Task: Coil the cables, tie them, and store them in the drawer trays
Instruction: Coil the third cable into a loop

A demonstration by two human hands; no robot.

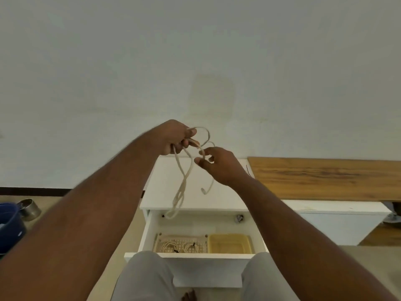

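Note:
A white cable hangs in long loose loops above a white cabinet top. My left hand grips the gathered loops at their top. My right hand pinches a strand of the same cable just to the right, and the free end dangles below it with its plug. Under the hands the drawer stands pulled out. In it lies a woven tray with two coiled, tied white cables, and beside it a yellow tray.
A wooden tabletop runs along the right, with a low white unit below it. A blue bucket and a metal tin stand on the floor at left. My knees are at the drawer front.

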